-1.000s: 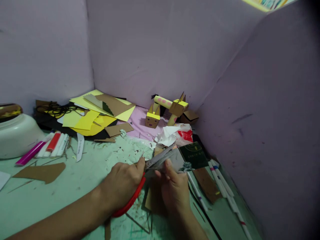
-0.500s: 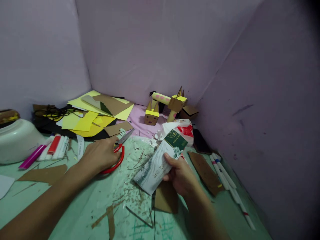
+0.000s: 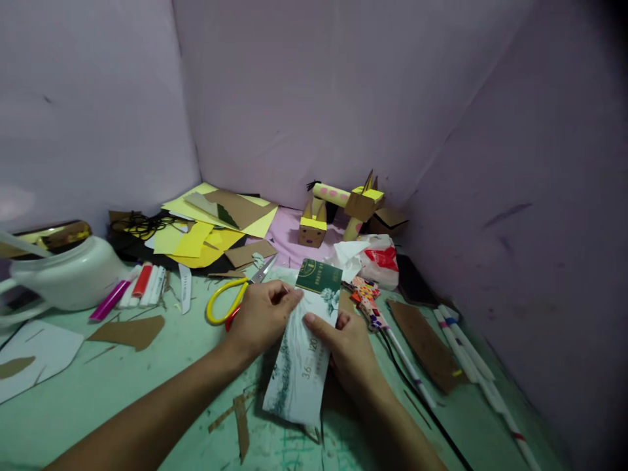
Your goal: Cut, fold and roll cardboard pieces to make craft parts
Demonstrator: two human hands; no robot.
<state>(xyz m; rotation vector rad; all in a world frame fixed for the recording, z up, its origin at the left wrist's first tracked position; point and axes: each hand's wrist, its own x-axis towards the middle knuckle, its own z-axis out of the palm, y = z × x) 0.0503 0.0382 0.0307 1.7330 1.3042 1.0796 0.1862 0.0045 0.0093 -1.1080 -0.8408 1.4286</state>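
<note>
Both hands are on a flat white printed packet (image 3: 304, 366) with a dark green end, tree drawings and the figures 3.6 and 120. My left hand (image 3: 267, 311) pinches its left edge near the green end, thumb and fingertips together. My right hand (image 3: 346, 343) grips the right edge, thumb on the front and fingers behind, partly hidden. The packet slants, green end away from me. Scissors (image 3: 240, 294) with yellow and red handles lie on the table just beyond my left hand, which covers part of them.
Markers (image 3: 147, 284) and a white pot (image 3: 73, 275) stand left. Yellow paper (image 3: 196, 242) and cardboard lie behind. Yellow-topped cardboard animal figures (image 3: 313, 232) are at the back, near a crumpled plastic packet (image 3: 383, 258). Brown cardboard (image 3: 424, 343) and white sticks (image 3: 471, 353) lie right.
My left hand has let go of the scissors, leaving them on the table, and moved right to take the packet's left edge. The packet is turned more upright in view. The view has shifted left.
</note>
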